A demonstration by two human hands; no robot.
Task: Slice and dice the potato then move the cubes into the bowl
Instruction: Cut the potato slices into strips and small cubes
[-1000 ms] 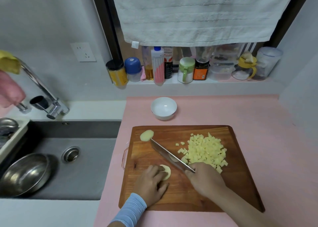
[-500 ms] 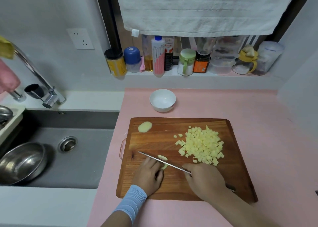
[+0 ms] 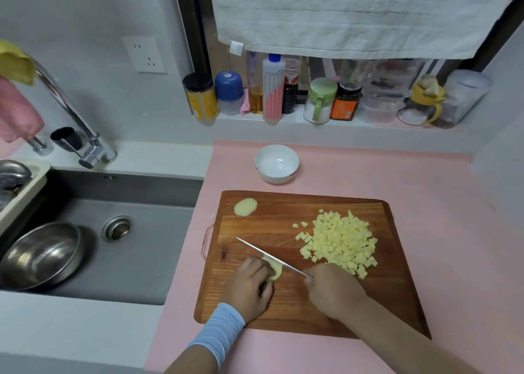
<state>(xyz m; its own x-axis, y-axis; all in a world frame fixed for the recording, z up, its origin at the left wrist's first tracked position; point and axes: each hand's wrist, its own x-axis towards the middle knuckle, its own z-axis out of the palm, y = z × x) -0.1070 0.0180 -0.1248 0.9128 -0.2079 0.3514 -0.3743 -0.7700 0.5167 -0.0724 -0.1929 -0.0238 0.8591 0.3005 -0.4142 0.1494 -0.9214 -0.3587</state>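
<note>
2 grips are busy: left grip (image 3: 251, 284) curls over the potato piece (image 3: 275, 270), right grip (image 3: 333, 293) clasps the knife (image 3: 269, 256).

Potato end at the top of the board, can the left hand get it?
Probably not right now: the left hand holds down a slice, and the knife lies across between it and the potato end. With the knife lifted, it looks close enough.

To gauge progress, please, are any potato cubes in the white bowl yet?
No, the bowl is empty; the cubes sit on the board.
</note>
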